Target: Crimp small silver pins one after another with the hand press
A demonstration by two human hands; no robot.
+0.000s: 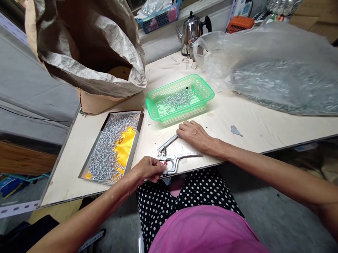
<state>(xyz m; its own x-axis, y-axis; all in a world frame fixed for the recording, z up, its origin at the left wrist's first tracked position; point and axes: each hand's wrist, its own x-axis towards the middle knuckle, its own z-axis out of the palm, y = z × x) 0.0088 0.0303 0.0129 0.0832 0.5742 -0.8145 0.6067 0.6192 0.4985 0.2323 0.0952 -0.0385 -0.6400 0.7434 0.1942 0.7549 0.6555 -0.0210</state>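
Note:
Metal hand pliers [173,154] lie at the near edge of the pale table [259,123]. My left hand [148,169] is pinched at the plier's jaw end, fingers closed on something too small to name. My right hand [194,134] rests flat on the upper plier handle, fingers stretched out. A shallow metal tray [112,146] with many small silver pieces and a yellow bottom lies left of the pliers. A green plastic basket [179,97] with more silver pieces stands just beyond my right hand.
A big crumpled paper sack [85,43] stands at the back left. A large clear plastic bag [276,71] of silver pieces covers the right. A steel kettle [191,31] and a blue basket [160,16] sit behind. A scrap [236,130] lies on the table.

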